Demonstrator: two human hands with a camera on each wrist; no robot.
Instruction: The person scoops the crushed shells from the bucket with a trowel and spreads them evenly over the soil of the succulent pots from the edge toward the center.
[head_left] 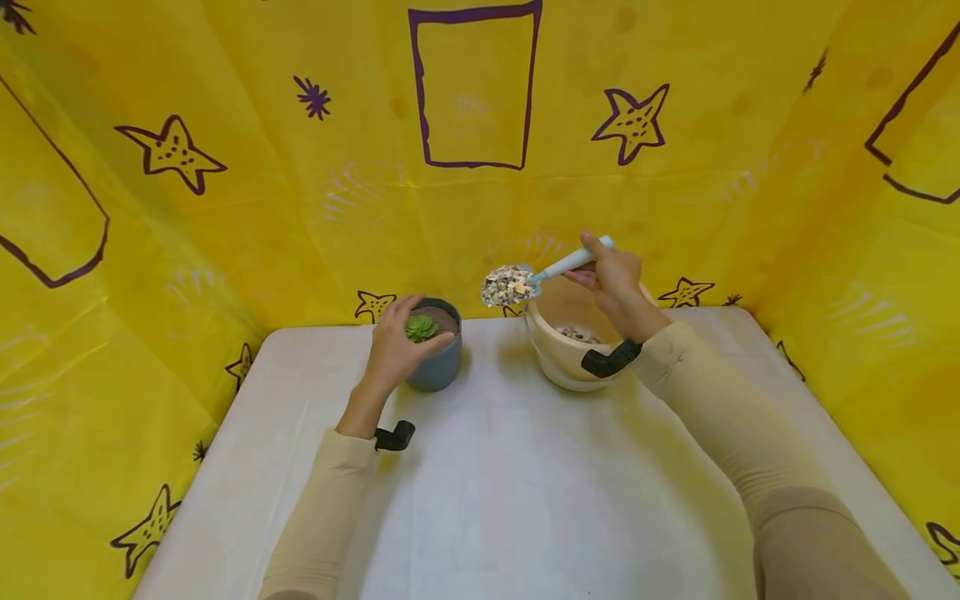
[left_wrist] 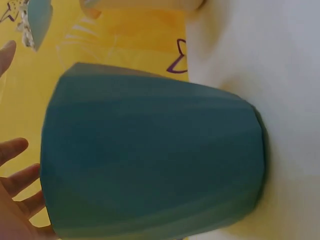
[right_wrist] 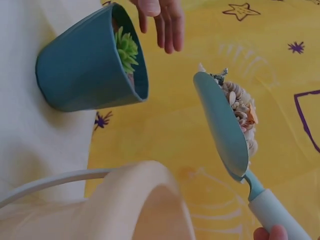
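1. Scoop [right_wrist: 222, 127], heaped with shell-like bits [head_left: 506, 286], is in the air at 10 o'clock from the cream pot [head_left: 561, 358]; the right hand [head_left: 615, 279] grasps its handle.
2. That hand and its black wrist mount [head_left: 611, 360] hide the cream pot's 3 o'clock side.
3. Left hand [head_left: 397, 346], fingers loosely spread, covers the blue pot's [head_left: 435, 367] 9 o'clock rim; contact is unclear.
4. From the left wrist, the blue pot's wall hides the succulent [head_left: 422, 327]; the scoop is cut off at 11 o'clock.

Blue pot [left_wrist: 150, 155] on white table [left_wrist: 295, 125]
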